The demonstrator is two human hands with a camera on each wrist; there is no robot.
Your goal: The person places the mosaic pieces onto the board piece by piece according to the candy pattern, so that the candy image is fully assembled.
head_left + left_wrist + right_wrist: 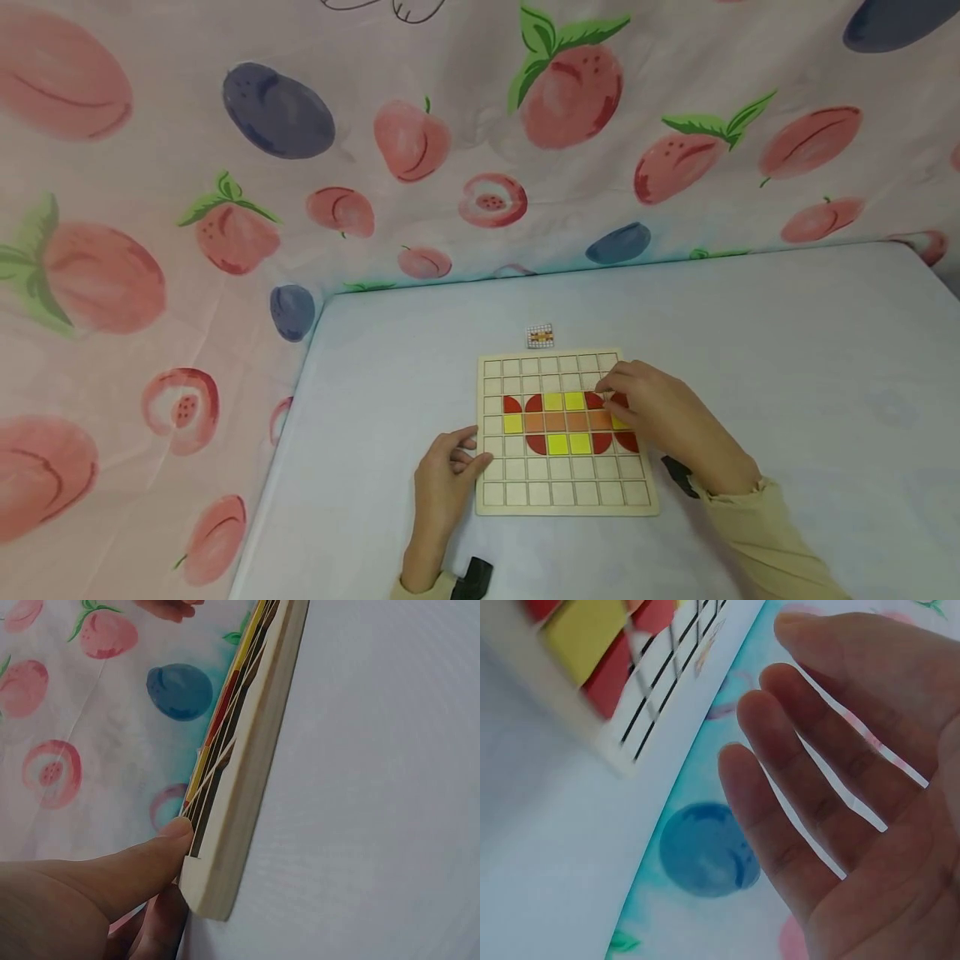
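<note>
A square wooden grid board (pixel 517 493) lies on the white table, with flat tiles in its middle rows. Yellow square tiles (pixel 558 443), orange squares (pixel 555 422) and red rounded tiles (pixel 602 442) make up the pattern. At the board's left edge my left hand (pixel 444 473) pinches it, the thumb over the top. My right hand (pixel 654 410) is above the board's right side, its fingertips over the red and yellow tiles there and hiding some of them. In the right wrist view the right hand's fingers (pixel 761 724) are spread loosely, and none of them holds a tile.
Just behind the board lies a small pattern card (pixel 540 336). A fruit-printed cloth (pixel 450 142) rises at the back and left of the white tabletop (pixel 810 375). Black straps (pixel 474 577) circle the wrists.
</note>
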